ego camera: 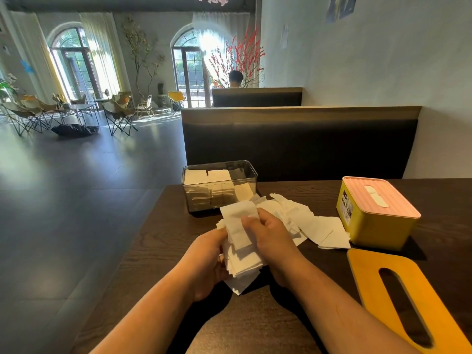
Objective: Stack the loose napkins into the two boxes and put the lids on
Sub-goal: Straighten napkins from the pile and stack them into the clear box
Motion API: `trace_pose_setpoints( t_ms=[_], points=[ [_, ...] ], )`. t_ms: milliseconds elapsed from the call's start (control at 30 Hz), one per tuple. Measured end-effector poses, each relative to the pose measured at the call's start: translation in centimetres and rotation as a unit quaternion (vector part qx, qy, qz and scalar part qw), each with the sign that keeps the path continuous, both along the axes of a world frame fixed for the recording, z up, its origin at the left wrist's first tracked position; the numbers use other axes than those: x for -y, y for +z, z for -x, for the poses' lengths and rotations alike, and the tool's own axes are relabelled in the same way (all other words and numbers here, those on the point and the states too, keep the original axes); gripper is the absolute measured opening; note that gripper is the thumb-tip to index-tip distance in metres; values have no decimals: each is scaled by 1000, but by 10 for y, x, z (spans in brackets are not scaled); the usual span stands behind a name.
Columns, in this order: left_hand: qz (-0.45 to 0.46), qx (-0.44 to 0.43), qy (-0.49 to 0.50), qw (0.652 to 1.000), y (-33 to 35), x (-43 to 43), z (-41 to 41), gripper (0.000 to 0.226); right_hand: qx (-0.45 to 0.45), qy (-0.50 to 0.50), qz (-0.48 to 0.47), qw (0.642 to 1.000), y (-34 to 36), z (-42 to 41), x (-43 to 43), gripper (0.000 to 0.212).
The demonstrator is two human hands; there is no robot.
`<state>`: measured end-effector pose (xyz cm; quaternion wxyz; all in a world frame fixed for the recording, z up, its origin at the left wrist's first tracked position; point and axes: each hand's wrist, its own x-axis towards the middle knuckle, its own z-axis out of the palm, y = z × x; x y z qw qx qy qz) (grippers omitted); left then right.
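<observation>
Both my hands hold one bundle of white napkins [241,247] above the dark wooden table [158,238]. My left hand [208,261] grips its left side and my right hand [272,238] grips its right side, thumb on top. More loose napkins [314,223] lie spread on the table just beyond. A clear box [219,189] without a lid stands at the far left of the table, with some napkins inside. A yellow box [375,226] with a pink slotted lid [378,195] on it stands at the right. A yellow slotted lid [406,300] lies flat at the near right.
A dark padded bench back [301,146] runs behind the table, with a wall at the right. The table's left edge drops to an open grey floor. Folding chairs stand far back left, and a person sits in the booth beyond.
</observation>
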<state>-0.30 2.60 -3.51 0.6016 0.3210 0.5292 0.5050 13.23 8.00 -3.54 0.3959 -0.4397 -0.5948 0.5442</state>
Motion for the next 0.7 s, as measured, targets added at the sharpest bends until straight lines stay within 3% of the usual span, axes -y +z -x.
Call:
trace_pose_setpoints(
  t_ms=[200, 333, 400, 500, 567, 700],
  points=[
    [25, 38, 47, 998, 1, -1, 1, 36, -35, -72, -9, 997, 1, -2, -2, 15],
    [30, 72, 100, 992, -1, -5, 8, 34, -179, -87, 42, 979, 3, -8, -5, 21],
    [34, 100, 124, 987, -2, -7, 13, 33, -281, -72, 108, 951, 3, -13, -7, 25],
    [31, 124, 130, 983, -4, -9, 16, 34, -423, 22, 246, 872, 5, -21, -6, 39],
    [23, 121, 121, 985, -7, -10, 16, 34, -411, 69, 277, 866, 4, -21, -6, 43],
    [4, 76, 114, 991, -12, -13, 14, 35, -304, 84, 258, 913, 4, -17, -2, 43]
  ],
)
